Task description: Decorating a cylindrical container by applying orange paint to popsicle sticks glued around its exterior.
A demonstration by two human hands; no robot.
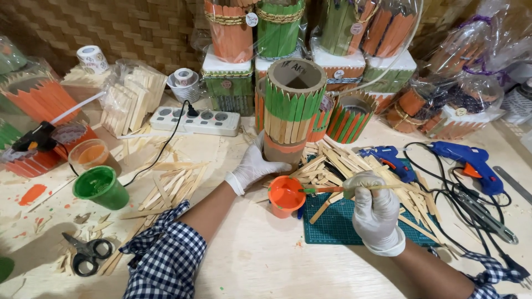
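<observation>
My left hand (pixel 252 166), in a white glove, grips the base of an upright cardboard tube (pixel 292 105) clad in wooden sticks painted green and orange. My right hand (pixel 374 213), also gloved, holds a thin paintbrush (pixel 332 189) whose tip rests at the rim of a small orange paint cup (pixel 284 196). The cup stands just in front of the tube, at the left edge of a green cutting mat (pixel 332 224). Loose wooden sticks (pixel 343 169) lie heaped behind the brush.
Two blue glue guns (pixel 465 160) with black cords lie at right. A green paint cup (pixel 101 188), an orange one (pixel 90 155), scissors (pixel 86 252), more sticks (pixel 172 185) and a power strip (pixel 197 119) sit at left. Finished wrapped stick holders (pixel 332 33) line the back.
</observation>
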